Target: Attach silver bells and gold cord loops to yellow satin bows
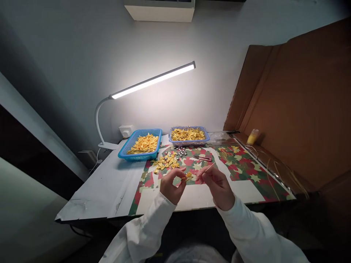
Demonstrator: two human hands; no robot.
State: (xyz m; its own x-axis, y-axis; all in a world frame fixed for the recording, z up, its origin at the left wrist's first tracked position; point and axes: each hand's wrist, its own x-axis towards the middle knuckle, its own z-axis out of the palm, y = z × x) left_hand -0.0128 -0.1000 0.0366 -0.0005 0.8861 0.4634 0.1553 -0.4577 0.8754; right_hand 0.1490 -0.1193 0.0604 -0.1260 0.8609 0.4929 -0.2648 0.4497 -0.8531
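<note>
My left hand pinches a small gold ribbon bow between thumb and fingertips, above the front of the table. Close by on the right, my right hand is closed on a thin pale stick-like piece that points up and to the right. Whether that piece is a stick or a stiff cord end, I cannot tell. Behind my left hand lies a loose pile of gold bows. Small silver bells or beads are scattered beyond them, and red-handled thread snips lie behind my right hand.
A blue basket of gold bows stands back left; a purple-blue basket holds gold bows with cords. A lit clamp lamp arches above. Gold cords lie right, near a yellow-filled bottle and a cardboard sheet.
</note>
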